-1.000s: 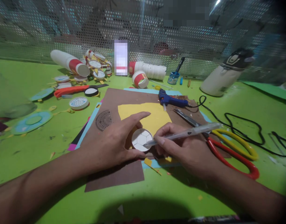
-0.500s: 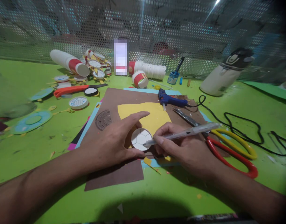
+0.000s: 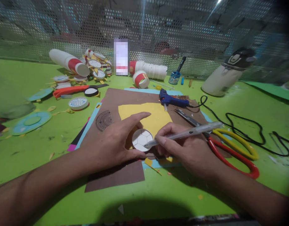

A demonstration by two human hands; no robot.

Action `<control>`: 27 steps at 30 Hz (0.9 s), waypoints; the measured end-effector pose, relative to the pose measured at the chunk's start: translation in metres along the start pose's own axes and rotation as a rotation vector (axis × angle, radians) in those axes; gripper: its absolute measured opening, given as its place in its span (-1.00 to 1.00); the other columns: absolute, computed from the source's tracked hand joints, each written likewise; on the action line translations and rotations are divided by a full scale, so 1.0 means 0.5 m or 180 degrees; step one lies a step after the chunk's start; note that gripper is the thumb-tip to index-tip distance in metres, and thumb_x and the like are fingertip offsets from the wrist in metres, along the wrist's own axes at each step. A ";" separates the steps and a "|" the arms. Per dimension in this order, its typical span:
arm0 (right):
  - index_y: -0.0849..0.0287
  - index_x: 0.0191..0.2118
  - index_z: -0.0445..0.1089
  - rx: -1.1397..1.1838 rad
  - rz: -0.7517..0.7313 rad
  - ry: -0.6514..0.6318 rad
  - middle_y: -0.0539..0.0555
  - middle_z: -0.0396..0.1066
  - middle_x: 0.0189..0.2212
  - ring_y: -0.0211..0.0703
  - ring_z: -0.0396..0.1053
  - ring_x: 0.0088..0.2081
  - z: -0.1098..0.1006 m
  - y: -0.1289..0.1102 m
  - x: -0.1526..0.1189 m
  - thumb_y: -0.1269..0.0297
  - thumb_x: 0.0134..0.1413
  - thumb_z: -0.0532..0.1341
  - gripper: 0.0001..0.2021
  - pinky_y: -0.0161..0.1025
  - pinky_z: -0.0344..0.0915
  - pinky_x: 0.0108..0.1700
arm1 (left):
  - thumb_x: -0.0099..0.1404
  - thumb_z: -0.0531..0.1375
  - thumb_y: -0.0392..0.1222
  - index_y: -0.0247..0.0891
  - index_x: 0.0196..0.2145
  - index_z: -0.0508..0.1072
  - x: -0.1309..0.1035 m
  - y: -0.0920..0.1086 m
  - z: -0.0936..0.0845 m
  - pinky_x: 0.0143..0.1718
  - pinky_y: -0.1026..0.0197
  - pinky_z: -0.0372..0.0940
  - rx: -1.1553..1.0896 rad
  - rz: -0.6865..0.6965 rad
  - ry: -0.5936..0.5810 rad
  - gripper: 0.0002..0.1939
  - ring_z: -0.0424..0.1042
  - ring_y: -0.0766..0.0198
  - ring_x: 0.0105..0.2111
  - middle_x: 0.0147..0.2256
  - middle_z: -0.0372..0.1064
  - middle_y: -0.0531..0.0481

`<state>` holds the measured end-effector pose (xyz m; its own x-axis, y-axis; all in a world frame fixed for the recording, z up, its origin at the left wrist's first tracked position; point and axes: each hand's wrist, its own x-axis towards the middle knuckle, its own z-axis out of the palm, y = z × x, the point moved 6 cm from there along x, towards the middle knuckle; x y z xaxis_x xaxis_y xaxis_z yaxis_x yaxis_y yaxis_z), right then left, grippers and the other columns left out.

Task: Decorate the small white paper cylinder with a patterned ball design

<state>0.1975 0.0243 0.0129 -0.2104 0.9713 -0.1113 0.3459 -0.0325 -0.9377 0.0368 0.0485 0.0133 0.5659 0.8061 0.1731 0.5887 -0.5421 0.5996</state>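
A small round white disc [image 3: 141,138] with dark lines drawn across its face sits between the thumb and fingers of my left hand [image 3: 119,139], which grips it by the rim. In my right hand [image 3: 179,144] is a pen [image 3: 191,131] with a clear barrel, pinched near its point. The pen's tip rests on the lower right part of the disc. Under both hands lie a yellow paper sheet [image 3: 156,114] and brown sheets [image 3: 117,180]. Red and yellow-handled scissors [image 3: 231,153] lie just beyond my right hand.
A blue glue gun [image 3: 171,99] with a black cord [image 3: 259,125] lies past the yellow sheet. Farther back are paper cups [image 3: 151,70], a blue jar [image 3: 174,78] and a leaning bottle [image 3: 215,78]. To the left are an orange cutter [image 3: 71,91] and several discs [image 3: 79,103].
The whole view has shifted very slightly. Both hands keep their holds, and the pen tip stays on the disc; no other movement is plain.
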 end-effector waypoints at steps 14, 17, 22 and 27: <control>0.17 -0.43 0.35 0.0074 0.0038 -0.0023 -0.06 0.40 -0.57 -0.31 0.35 -0.50 0.004 -0.003 -0.001 0.36 0.11 0.22 -0.89 -0.35 0.31 -0.42 | 0.10 0.38 -0.04 -0.06 0.29 0.06 -0.003 -0.001 0.000 -0.22 0.08 0.37 -0.0021 -0.0037 -0.0036 -0.11 0.49 0.07 -0.20 -0.04 0.45 -0.10; 0.17 -0.44 0.35 0.0094 0.0026 -0.0065 -0.06 0.40 -0.56 -0.31 0.35 -0.49 0.004 -0.003 0.001 0.37 0.10 0.22 -0.89 -0.35 0.31 -0.42 | 0.10 0.38 -0.06 -0.08 0.29 0.06 -0.003 -0.002 0.000 -0.24 0.08 0.37 0.0004 -0.0055 -0.0040 -0.12 0.49 0.07 -0.20 -0.04 0.45 -0.11; 0.18 -0.44 0.36 0.0043 0.0072 -0.0018 -0.05 0.39 -0.57 -0.30 0.35 -0.50 0.002 -0.001 0.003 0.36 0.06 0.23 -0.91 -0.35 0.29 -0.44 | 0.10 0.38 -0.02 -0.07 0.29 0.06 -0.003 -0.001 -0.001 -0.22 0.07 0.37 0.0067 0.0064 0.0008 -0.11 0.49 0.04 -0.16 -0.02 0.45 -0.13; 0.17 -0.43 0.37 0.0048 0.0040 -0.0055 -0.05 0.39 -0.56 -0.28 0.35 -0.50 0.004 -0.001 0.001 0.34 0.05 0.23 -0.92 -0.33 0.30 -0.43 | 0.11 0.38 0.00 -0.08 0.28 0.07 -0.002 0.000 0.000 -0.23 0.09 0.38 0.0058 0.0042 0.0001 -0.12 0.50 0.05 -0.17 -0.02 0.46 -0.14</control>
<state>0.1956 0.0243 0.0125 -0.2220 0.9665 -0.1286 0.3347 -0.0484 -0.9411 0.0363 0.0478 0.0132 0.5735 0.7989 0.1810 0.5917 -0.5568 0.5830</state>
